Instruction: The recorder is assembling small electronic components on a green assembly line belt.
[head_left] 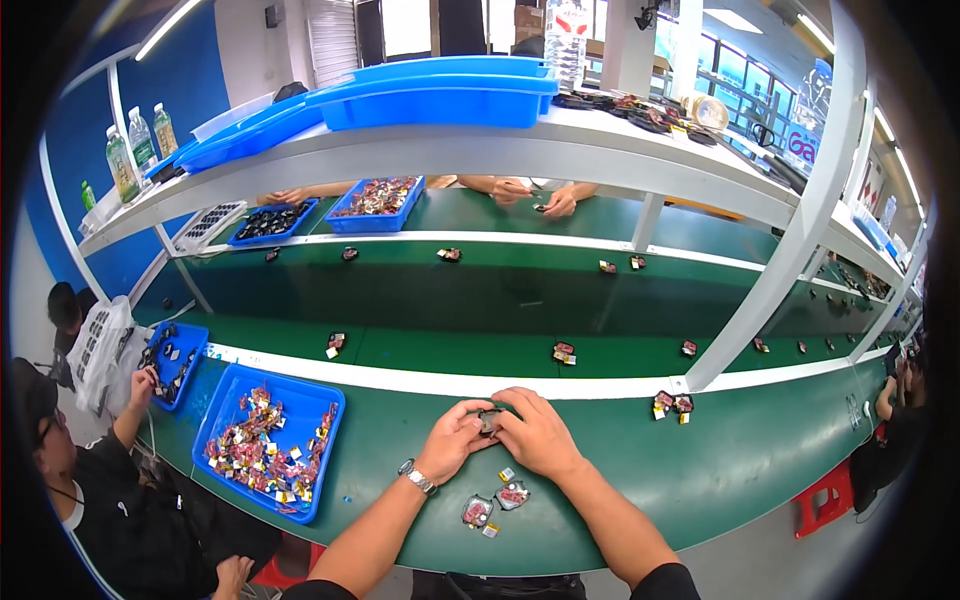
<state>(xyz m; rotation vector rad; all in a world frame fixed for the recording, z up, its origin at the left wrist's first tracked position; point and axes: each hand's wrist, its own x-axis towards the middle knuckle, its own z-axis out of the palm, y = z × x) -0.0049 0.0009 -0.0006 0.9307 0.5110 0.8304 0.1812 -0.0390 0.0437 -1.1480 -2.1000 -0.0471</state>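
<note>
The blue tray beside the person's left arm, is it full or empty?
Partly full. The blue tray holds a loose scatter of small red and yellow parts, mostly along its lower half, and bare blue floor shows between them.

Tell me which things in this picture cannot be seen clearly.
- Small dark part, head view: mostly covered by the left hand and right hand.
- Pieces in the blue tray: too small to identify.
- Items along the right rim: blurred and bent by the fisheye.

We see a bright, sharp view under ceiling tube lights [165,28]; fisheye bends edges, corners black, shadows soft.
</note>
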